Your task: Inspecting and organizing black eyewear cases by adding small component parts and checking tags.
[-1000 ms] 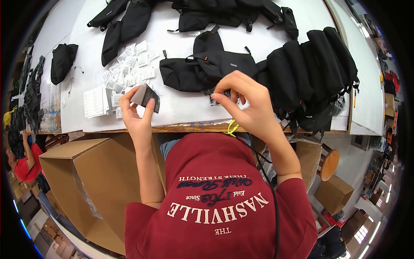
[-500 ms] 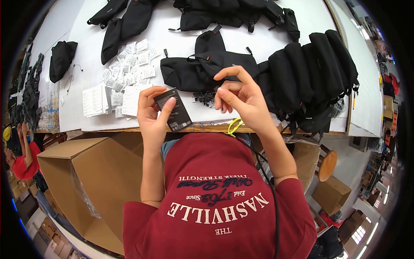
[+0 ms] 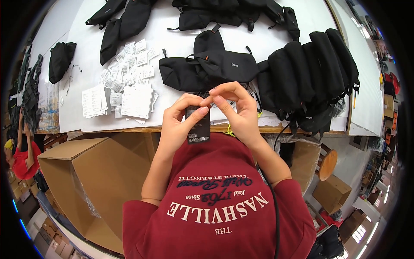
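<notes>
My left hand [image 3: 176, 123] pinches a black hang tag [image 3: 200, 129] with small pale print, thumb on its face. The tag hangs upright over the table's front edge. At its top edge, the fingertips of my right hand [image 3: 242, 116] meet those of my left. The right thumb and forefinger are closed together; whatever lies between them is too small to make out. Just beyond both hands lies a black fabric bag [image 3: 228, 64] with small orange tabs. A little heap of thin black cords is mostly hidden behind my fingers.
Left of my hands lie stacked white cards [image 3: 137, 101] and a pile of small white labels [image 3: 129, 64]. Several black bags [image 3: 297, 77] stand in a row at the right. A cardboard box [image 3: 99, 181] stands below the table edge. Someone in red [image 3: 26, 159] is at far left.
My left hand has moved right with the tag, now held upright. My right hand has come down and left, its fingertips meeting the left ones at the tag's top.
</notes>
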`<state>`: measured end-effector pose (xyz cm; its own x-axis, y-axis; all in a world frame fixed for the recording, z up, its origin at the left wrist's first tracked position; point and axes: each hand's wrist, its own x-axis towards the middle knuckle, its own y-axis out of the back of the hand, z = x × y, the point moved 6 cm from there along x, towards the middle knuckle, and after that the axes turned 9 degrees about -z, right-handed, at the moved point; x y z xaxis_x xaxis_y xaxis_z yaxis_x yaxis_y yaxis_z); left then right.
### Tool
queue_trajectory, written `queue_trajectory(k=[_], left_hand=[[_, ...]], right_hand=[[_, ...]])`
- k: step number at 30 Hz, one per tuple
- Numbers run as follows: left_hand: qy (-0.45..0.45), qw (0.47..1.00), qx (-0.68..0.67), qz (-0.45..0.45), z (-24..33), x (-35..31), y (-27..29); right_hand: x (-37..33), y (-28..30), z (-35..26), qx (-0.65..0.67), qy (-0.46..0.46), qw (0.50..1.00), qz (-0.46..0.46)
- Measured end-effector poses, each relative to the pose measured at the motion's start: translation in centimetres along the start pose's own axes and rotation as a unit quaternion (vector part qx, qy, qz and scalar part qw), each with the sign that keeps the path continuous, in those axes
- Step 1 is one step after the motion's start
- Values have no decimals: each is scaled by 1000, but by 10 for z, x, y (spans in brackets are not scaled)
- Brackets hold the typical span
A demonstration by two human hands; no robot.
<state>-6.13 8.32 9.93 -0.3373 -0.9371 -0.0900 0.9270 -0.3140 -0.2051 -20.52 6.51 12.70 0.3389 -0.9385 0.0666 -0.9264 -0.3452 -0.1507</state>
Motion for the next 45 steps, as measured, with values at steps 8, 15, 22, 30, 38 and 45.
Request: queue_trajectory(k=[8, 15, 22, 30, 38, 45], left_hand=[[-46, 977, 200, 55, 22, -4, -1], [-117, 920, 368, 63, 36, -6, -9], [-122, 933, 333, 65, 39, -8, -9], [-117, 972, 176, 106, 34, -15, -10], [-199, 934, 280, 97, 43, -19, -14], [-169, 979, 93, 60, 33, -20, -6]], right_hand=[[-10, 6, -29, -377, 121, 916, 72], [-14, -6, 8, -135, -79, 987, -38], [-16, -2, -7, -277, -36, 958, -64], [-17, -4, -22, -306, 50, 951, 3], [-18, -6, -23, -333, 51, 941, 19], [-21, 3, -18, -158, -17, 987, 6]])
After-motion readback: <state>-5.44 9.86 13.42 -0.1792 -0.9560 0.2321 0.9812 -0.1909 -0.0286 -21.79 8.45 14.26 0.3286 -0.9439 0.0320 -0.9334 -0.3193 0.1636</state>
